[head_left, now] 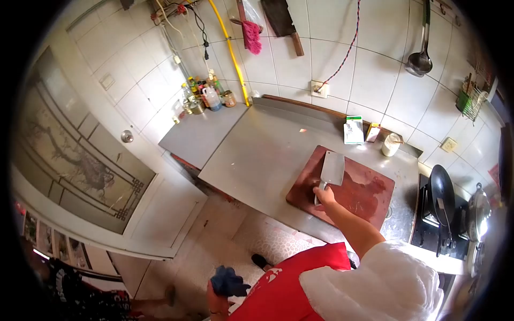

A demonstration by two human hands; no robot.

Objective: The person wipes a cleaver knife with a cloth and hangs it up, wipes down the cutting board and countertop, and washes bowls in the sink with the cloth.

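Note:
My right hand [325, 196] is wrapped round the handle of a wide cleaver [333, 168]. The blade lies over a reddish-brown cutting board [364, 187], which looks wet in places. Lower in the view, away from the counter, my left hand [215, 300] holds a crumpled dark blue cloth [229, 281]; its fingers are largely hidden.
The steel counter [251, 155] carries a white-green packet [353, 130], a small box [373, 132] and a jar [391, 144]. Bottles [211, 98] stand at the far left corner. A wok [441, 193] sits on the stove at right. Another person [80, 291] is at lower left.

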